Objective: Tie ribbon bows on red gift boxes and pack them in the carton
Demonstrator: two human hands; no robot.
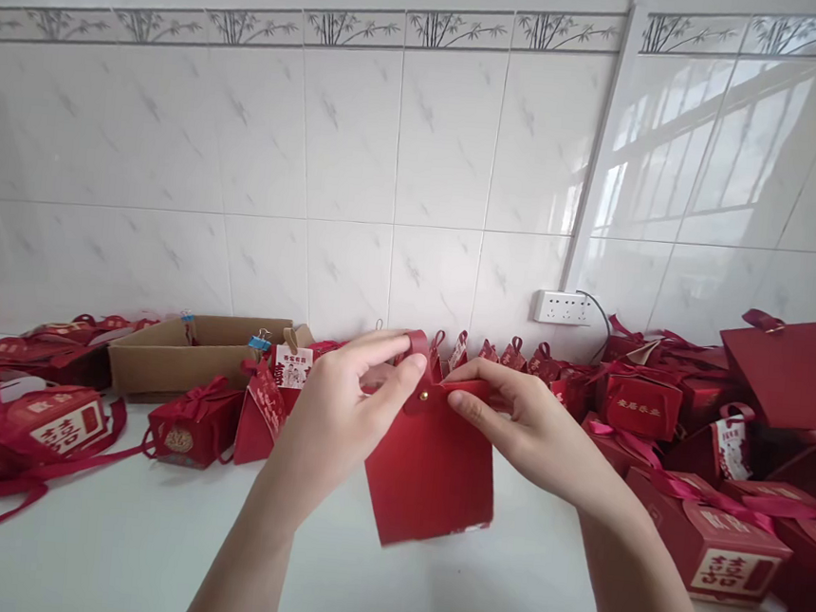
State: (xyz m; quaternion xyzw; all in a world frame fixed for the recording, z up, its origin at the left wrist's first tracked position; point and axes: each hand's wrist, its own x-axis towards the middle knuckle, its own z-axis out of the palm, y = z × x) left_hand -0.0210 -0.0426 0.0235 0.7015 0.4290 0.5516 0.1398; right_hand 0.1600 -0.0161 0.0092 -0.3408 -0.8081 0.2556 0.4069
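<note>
A red gift box (436, 470) hangs tilted above the white table, between my two hands. Near its top a dark red strap loop is fastened with a small gold stud (424, 396). My left hand (365, 378) pinches the strap loop (417, 345) between thumb and fingers. At the box's upper right edge, my right hand (513, 410) grips the red card with thumb and fingers. What lies behind the box is hidden.
Red gift boxes with ribbons (194, 425) crowd the left, around an open cardboard box (181, 362). More red boxes (736, 554) pile up at right. A power strip (563, 307) is on the tiled wall (444, 138). Small handled boxes (514, 356) line the back of the white table (354, 597).
</note>
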